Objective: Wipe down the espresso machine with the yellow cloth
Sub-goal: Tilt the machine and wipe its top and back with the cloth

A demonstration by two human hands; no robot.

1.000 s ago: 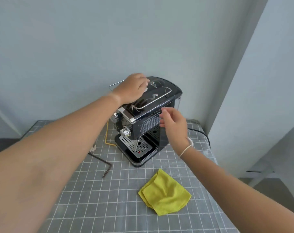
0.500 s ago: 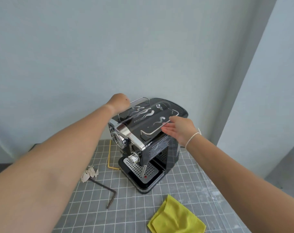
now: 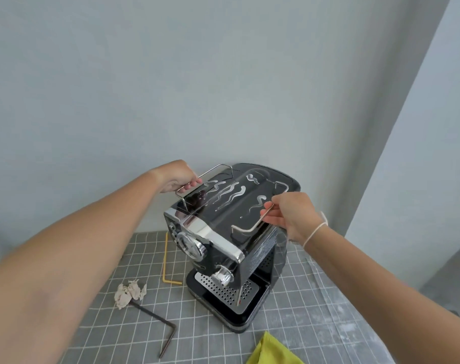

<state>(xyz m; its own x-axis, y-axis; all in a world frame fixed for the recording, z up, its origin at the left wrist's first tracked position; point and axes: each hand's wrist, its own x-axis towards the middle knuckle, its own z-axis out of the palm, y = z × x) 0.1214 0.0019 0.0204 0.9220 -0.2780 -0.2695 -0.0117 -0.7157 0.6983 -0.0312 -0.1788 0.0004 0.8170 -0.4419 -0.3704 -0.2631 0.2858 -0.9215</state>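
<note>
1. Head view: a second ago my left hand [image 3: 180,177] lay on top of the espresso machine [image 3: 231,232] and my right hand [image 3: 289,219] hovered at its side panel. Now each hand has taken a wire rail on the lid: my left fingers curl round the far-left rail [image 3: 210,172], my right fingers pinch the near-right rail [image 3: 252,225].
2. The machine sits on the gridded bench [image 3: 315,298], drip tray towards me, and now fills more of the view.
3. Its black top carries pale wavy smears [image 3: 230,193], which look like what needs wiping.
4. The yellow cloth [image 3: 272,350] lies on the bench just in front of the machine, touched by neither hand; only its corner shows at the bottom edge, where before the whole cloth was in view.
5. My judgement: I am steadying or turning the machine, so wiping has not begun. One hand must let go and fetch the cloth.
6. Beside the machine lie a crumpled paper scrap [image 3: 130,291], a dark bent rod [image 3: 158,329] and a yellow bent strip [image 3: 167,261].
</note>
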